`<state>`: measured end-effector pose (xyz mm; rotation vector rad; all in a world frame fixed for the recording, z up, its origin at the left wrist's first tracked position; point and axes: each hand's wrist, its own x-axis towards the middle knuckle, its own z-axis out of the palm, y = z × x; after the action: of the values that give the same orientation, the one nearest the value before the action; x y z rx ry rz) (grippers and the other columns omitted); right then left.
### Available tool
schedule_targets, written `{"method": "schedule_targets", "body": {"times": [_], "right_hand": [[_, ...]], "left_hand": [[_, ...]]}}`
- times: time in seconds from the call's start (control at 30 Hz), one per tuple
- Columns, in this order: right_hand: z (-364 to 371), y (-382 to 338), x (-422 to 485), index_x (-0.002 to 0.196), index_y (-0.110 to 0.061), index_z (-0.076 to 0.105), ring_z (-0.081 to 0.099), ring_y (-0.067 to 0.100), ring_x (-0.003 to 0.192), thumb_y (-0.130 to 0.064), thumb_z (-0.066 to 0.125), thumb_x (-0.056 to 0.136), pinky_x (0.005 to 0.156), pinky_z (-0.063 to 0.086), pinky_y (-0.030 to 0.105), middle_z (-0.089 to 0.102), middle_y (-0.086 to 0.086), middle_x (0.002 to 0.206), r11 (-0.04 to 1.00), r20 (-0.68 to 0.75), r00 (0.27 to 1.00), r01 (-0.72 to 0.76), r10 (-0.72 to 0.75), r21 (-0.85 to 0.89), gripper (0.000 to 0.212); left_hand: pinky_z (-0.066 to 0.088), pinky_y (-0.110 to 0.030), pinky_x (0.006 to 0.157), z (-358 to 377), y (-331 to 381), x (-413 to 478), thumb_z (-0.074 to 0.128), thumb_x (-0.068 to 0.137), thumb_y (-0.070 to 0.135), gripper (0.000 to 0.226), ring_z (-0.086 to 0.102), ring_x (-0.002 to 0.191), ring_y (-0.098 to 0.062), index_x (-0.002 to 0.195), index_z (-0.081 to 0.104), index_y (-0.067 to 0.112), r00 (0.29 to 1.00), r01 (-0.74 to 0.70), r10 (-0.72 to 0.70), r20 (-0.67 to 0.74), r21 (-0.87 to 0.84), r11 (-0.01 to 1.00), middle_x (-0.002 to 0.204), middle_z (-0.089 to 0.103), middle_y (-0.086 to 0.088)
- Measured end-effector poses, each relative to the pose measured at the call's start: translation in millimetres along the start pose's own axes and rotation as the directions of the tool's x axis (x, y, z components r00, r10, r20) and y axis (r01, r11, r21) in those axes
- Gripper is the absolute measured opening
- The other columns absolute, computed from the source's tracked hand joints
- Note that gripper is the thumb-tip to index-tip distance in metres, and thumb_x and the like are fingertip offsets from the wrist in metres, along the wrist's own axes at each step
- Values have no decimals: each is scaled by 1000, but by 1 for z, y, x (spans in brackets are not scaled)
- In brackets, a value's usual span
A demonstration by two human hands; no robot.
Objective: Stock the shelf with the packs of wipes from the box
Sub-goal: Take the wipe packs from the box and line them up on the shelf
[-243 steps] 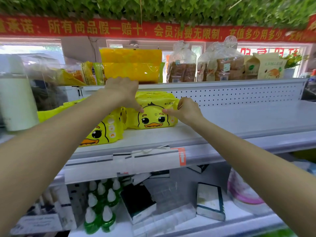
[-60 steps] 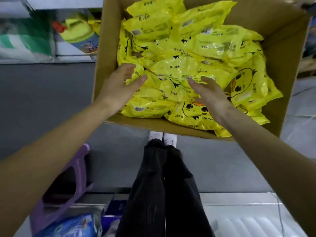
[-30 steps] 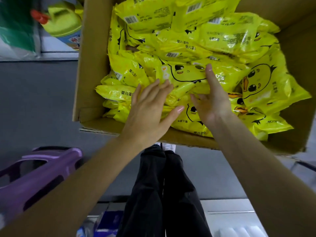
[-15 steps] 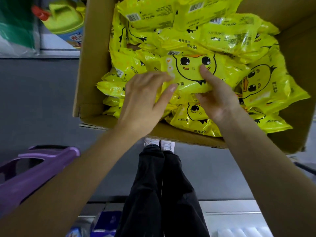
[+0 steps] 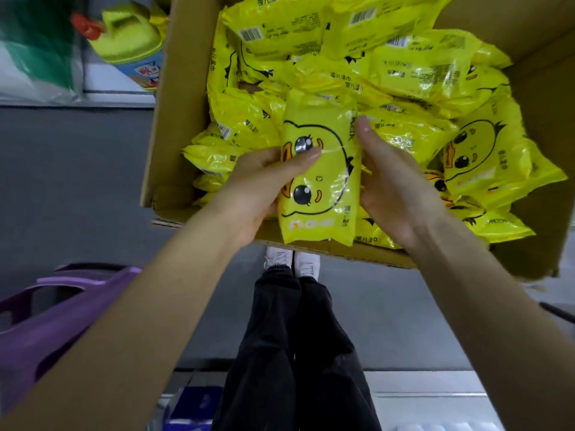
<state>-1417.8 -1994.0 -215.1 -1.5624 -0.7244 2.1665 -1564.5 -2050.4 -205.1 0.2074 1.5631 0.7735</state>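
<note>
Pack of yellow wipes with a duck face printed on it sits at the middle of the view, held over the near side of the box. It is turned lengthwise, one short end toward 12 o'clock and the other toward 6, where it overlaps the box's near wall. The duck's face lies sideways, beak toward 9 o'clock.

The left grip is closed on the pack's 9 o'clock edge: the thumb lies across the front by the upper eye, and the fingers curl behind. The right grip clasps the 3 o'clock edge, palm against the side, thumb pointing toward 12 along it, its fingers hidden under the pack.

More packs of the same kind fill the open cardboard box in a loose heap from 12 to 3 o'clock, some face up, some showing barcodes.

At 6 o'clock are the person's black trousers and white shoes on a grey floor. A purple plastic stool stands at 8 o'clock, and a yellow-green bottle with a red cap lies at 11 o'clock.
</note>
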Motion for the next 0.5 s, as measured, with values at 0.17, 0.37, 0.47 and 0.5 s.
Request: {"method": "schedule_targets", "body": {"times": [0.17,0.37,0.47,0.5], "right_hand": [[21,17,-3,100,7,65,63,41,92,-52,66,81,91,49,54,61,33,109,977,-160,981,77,-110,-199,62],[30,22,-2,107,-14,72,68,24,103,-53,64,83,99,49,46,74,5,105,993,-160,987,-25,6,-119,46],[29,18,-4,111,-16,69,71,19,94,-50,59,87,88,56,42,75,1,100,994,-59,995,-88,84,-60,43],[30,16,-6,114,-16,68,71,20,95,-49,58,88,87,56,42,74,3,102,995,-36,996,-84,82,-54,44]], "left_hand": [[59,-28,68,-4,-19,-13,76,78,23,10,72,76,-12,85,73,16,986,-105,104,-130,-5,994,83,76,1],[61,-39,72,-7,-17,-16,82,72,18,18,73,80,-24,79,72,6,911,-278,275,-308,35,960,80,75,-5],[60,-39,75,-8,-9,-14,83,71,18,15,73,84,-23,81,73,12,907,-290,284,-310,26,957,82,76,-3],[60,-33,73,-8,-7,-13,83,72,17,13,73,80,-16,81,73,17,923,-270,264,-280,19,963,80,76,2]]}}
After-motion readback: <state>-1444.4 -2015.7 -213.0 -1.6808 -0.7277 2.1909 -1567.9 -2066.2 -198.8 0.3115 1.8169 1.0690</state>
